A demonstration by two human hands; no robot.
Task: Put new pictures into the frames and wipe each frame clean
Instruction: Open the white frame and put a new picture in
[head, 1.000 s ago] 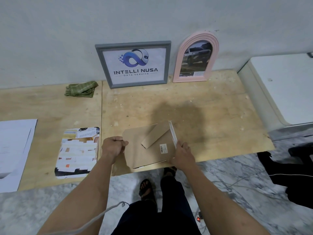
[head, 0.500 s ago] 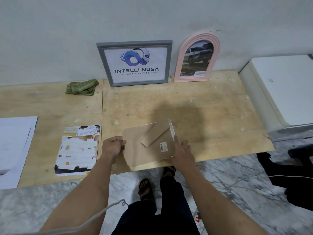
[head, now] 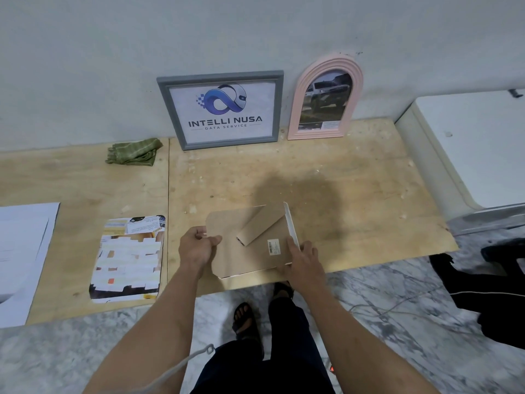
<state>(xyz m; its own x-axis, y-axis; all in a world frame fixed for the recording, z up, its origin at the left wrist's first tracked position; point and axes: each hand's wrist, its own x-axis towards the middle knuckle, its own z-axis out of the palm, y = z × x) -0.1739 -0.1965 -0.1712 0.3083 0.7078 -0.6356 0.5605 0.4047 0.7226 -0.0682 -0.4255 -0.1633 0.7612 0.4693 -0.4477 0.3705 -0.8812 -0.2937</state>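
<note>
Lying face down near the front edge of the plywood tabletop (head: 355, 177), a white picture frame (head: 290, 223) shows its brown backing board (head: 241, 260) upward. Cardboard easel stand (head: 261, 224) folded out across the board, running diagonally up-right. Small white barcode sticker (head: 274, 247) on the board, near its right side.

Left hand (head: 196, 247): fingers curled, thumb and fingertips pinching the left edge of the backing board at its upper-left corner. Right hand (head: 304, 258): index finger laid straight along the frame's white right edge, pressing on it; other fingers loosely spread at the frame's lower-right corner. No curl around anything on that side.

Frame's near edge sits close to the table's front lip; a thin white strip of frame shows below the board.

Against the wall at the back: grey rectangular frame (head: 221, 109) holding an "INTELLI NUSA DATA SERVICE" logo print, upright, leaning. Just beside it to the right, a pink arched frame (head: 326, 66) with a photo of a white vehicle, also leaning.

Green folded cloth (head: 133, 152) on the tabletop left of the grey frame, apart from it. Printed picture sheet (head: 129, 260) flat on the table, left of the left hand. Large white paper (head: 22, 251) at far left, partly out of view. White appliance (head: 468, 149) at right. Marble-pattern floor (head: 383, 322) below; sandalled foot (head: 245, 319) visible.
</note>
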